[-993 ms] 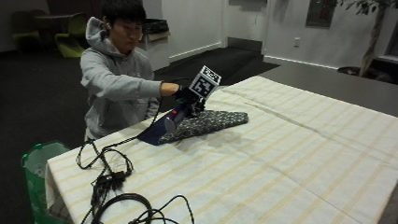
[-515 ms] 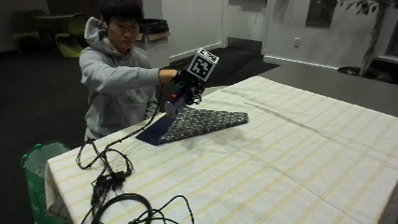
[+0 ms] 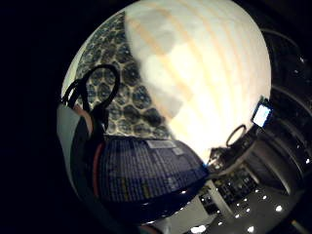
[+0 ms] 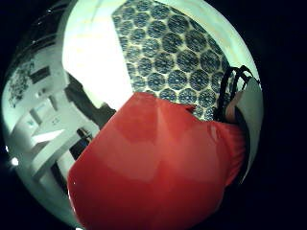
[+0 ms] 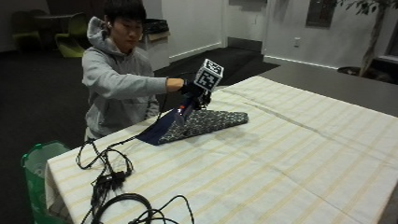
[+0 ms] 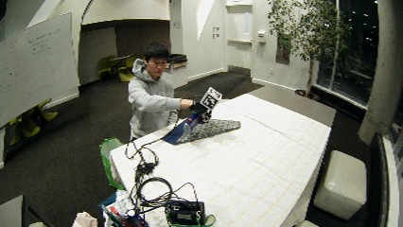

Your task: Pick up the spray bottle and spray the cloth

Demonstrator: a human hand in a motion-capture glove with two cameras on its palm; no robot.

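Above the near end of the cloth (image 5: 198, 125), the spray bottle (image 5: 185, 108) is up in the air, off the table. The black-gloved right hand (image 5: 191, 90) has its fingers curled round the bottle and holds it. The bottle has a red part (image 4: 153, 167) that fills much of the thumb-side palm view, and a dark label (image 3: 146, 170) with small print shows in the little-finger-side view. In both palm views the cloth lies just under the bottle.

The cloth is dark blue with a pattern of round shapes (image 4: 177, 52). It lies on the table near the person, and one end is folded over (the plain blue side (image 5: 159, 130) shows there).

The table has a pale cover with yellow stripes (image 5: 298, 154). Black cables (image 5: 109, 170) lie on the corner of the table, away from the cloth. The person (image 6: 151, 97) stands at the table's edge in a grey hooded top. A green bin (image 5: 37, 161) sits on the floor beside the table.
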